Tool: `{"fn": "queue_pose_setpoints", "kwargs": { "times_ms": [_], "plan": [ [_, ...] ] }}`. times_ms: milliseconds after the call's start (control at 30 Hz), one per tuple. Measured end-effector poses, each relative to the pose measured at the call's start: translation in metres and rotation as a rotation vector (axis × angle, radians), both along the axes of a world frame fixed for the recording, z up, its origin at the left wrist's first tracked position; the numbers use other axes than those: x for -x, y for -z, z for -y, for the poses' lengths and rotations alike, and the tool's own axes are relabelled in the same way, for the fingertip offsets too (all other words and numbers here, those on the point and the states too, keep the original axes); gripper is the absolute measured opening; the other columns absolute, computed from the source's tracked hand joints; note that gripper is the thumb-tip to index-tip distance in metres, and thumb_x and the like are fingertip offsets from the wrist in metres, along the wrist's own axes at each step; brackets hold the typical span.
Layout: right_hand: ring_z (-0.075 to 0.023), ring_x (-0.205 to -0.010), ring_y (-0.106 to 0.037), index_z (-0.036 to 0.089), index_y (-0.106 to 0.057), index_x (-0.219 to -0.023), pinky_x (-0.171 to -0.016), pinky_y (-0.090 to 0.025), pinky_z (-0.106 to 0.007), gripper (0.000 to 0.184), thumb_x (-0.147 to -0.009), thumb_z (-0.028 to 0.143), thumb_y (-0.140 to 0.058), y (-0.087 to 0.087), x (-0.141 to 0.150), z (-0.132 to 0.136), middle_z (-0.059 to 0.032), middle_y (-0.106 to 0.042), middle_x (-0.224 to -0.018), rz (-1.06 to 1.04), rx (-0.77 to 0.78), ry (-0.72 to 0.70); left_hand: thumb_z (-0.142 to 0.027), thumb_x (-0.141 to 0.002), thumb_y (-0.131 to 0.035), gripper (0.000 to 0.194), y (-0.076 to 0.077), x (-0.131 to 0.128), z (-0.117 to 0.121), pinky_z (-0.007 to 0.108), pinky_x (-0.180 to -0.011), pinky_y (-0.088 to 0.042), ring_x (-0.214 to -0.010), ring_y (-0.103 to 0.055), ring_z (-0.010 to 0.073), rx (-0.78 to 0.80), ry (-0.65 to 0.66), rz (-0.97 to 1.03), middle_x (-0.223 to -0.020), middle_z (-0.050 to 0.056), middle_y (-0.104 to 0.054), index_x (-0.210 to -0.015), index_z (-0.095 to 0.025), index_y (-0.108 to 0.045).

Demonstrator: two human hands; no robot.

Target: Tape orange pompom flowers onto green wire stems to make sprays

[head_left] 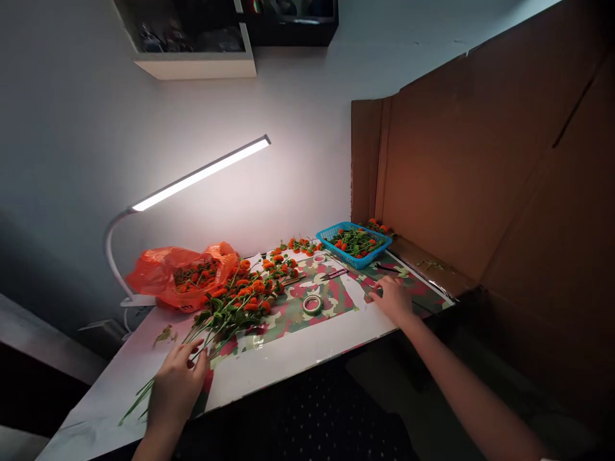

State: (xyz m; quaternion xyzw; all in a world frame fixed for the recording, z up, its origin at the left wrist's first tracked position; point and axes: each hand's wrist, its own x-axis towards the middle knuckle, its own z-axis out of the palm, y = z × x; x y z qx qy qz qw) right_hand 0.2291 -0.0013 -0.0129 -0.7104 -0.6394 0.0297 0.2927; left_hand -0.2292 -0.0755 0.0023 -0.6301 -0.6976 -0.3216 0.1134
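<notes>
The bag [150,276] is thin, crinkled, glossy plastic, the basket [356,261] perforated plastic. The flowers [258,286] look ruffled and matt, the panel [451,147] matt cardboard, the table [273,360] smooth.

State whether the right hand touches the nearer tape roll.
Apart. The head view shows patterned surface between the right hand and the nearer tape roll.

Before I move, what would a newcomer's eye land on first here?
First, the lit lamp, slanting across the left half. Below it, orange flowers lie beside a red plastic bag, their stems reaching the left hand. Farther right, a blue basket holds more.
</notes>
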Motion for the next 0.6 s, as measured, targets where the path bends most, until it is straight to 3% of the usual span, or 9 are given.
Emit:
{"fn": "queue_pose_setpoints", "kwargs": {
  "times_ms": [67, 167, 367, 600],
  "plan": [
    [-0.0234, -0.089, -0.055, 0.017, -0.059, -0.076, -0.068, -0.037, -0.03, 0.014, -0.079, 0.031, -0.057, -0.007, -0.021, -0.005, -0.0082, -0.062, -0.093, 0.163, 0.199, 0.02, -0.043, -0.073, -0.051, 0.032, -0.003, 0.003, 0.003, 0.029, -0.065, -0.045, -0.058, -0.057, 0.0185, 0.054, -0.006, 0.044, -0.077, 0.005, -0.067, -0.087, -0.019, -0.065],
    [-0.0181, -0.078, -0.059, 0.017, -0.057, -0.073, -0.064, -0.035, -0.027, 0.015, -0.085, 0.024, -0.05, -0.012, -0.028, -0.009, -0.0061, -0.063, -0.086, 0.207, 0.271, -0.035, -0.051, -0.067, -0.058, 0.031, -0.014, 0.001, 0.007, 0.027, -0.053, -0.044, -0.052, -0.058, 0.0181, 0.179, -0.055, 0.187, -0.059, 0.0, -0.065, -0.073, -0.023, -0.068],
    [-0.0271, -0.082, -0.062, 0.013, -0.054, -0.082, -0.065, -0.035, -0.033, 0.02, -0.09, 0.019, -0.037, -0.001, -0.018, -0.014, -0.0145, -0.064, -0.089, 0.299, 0.304, -0.016, -0.058, -0.065, -0.061, 0.042, -0.038, 0.001, 0.005, 0.025, -0.057, -0.046, -0.067, -0.064, 0.0207, 0.023, -0.154, 0.428, -0.069, 0.002, -0.07, -0.08, -0.02, -0.07],
    [-0.0235, -0.059, -0.063, 0.023, -0.048, -0.082, -0.049, -0.031, -0.029, 0.016, -0.09, 0.025, -0.034, 0.013, -0.03, -0.021, -0.0076, -0.065, -0.065, 0.246, 0.308, 0.018, -0.05, -0.077, -0.054, 0.035, -0.038, 0.019, 0.002, 0.027, -0.064, -0.047, -0.069, -0.063, 0.0191, -0.095, -0.083, 0.232, -0.079, 0.004, -0.07, -0.082, -0.019, -0.069]
  ]
}}
